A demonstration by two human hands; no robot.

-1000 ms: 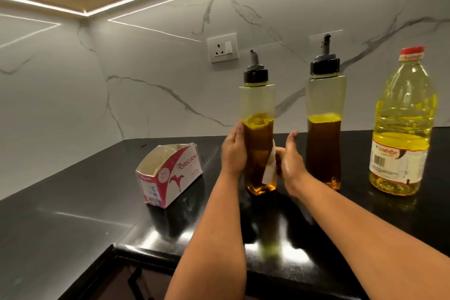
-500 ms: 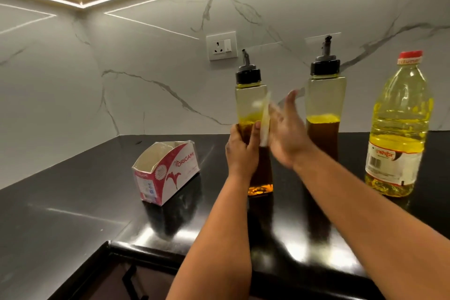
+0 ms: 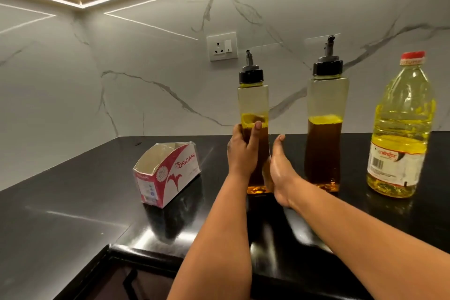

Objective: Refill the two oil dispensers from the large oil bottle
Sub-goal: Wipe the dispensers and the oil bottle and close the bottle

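Black shiny counter (image 3: 73, 202). Left hand (image 3: 242, 153) wrapped round near dispenser (image 3: 253, 105) (slippery, oily), right hand (image 3: 280, 170) flat against it, fingers together; best held mid-body.

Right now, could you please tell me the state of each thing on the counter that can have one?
Left dispenser: capped, upright, roughly half full of dark oil.
Right dispenser: capped, upright, roughly half full, untouched.
Large oil bottle: red cap on, upright, partly full of yellow oil.
Tissue box: top open, contents not visible.
Left hand: grips the left dispenser.
Right hand: against the left dispenser's lower side, fingers hidden.
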